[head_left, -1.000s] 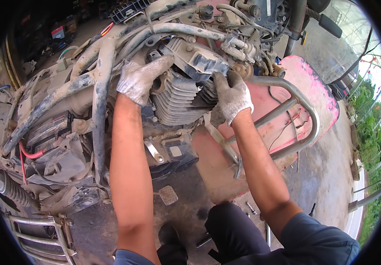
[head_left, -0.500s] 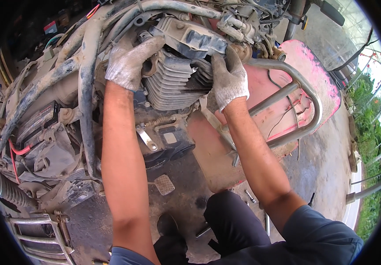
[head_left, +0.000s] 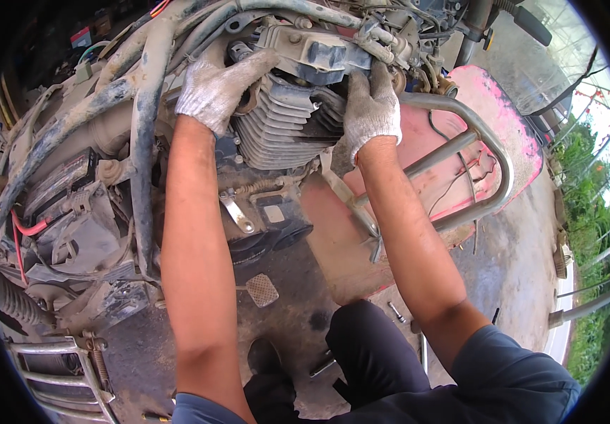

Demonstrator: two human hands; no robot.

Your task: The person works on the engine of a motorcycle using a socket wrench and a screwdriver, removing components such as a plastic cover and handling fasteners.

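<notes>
Both hands wear dirty white knit gloves and are at a finned engine cylinder (head_left: 276,131), at the top middle. Above the fins sits a dusty cylinder head cover (head_left: 319,56) with black patches, slightly tilted. My left hand (head_left: 223,88) grips its left end, the thumb stretched toward the cover and the other fingers hidden behind. At the right end my right hand (head_left: 373,109) is closed on the cover, with thumb and fingers pointing up along its edge. Below the cylinder is the dark engine case with a metal lever (head_left: 237,213).
Muddy frame tubes (head_left: 144,134) run along the left, beside a battery (head_left: 57,185). A pink panel (head_left: 333,247) lies at the right under a bent metal rack (head_left: 506,169). A pedal (head_left: 262,290) juts out below the engine. A socket tool (head_left: 396,311) lies on the floor.
The cover and both hands have shifted slightly right and up in the picture. My left hand's thumb reaches a little further right. Both hands stay at the cover's ends.
</notes>
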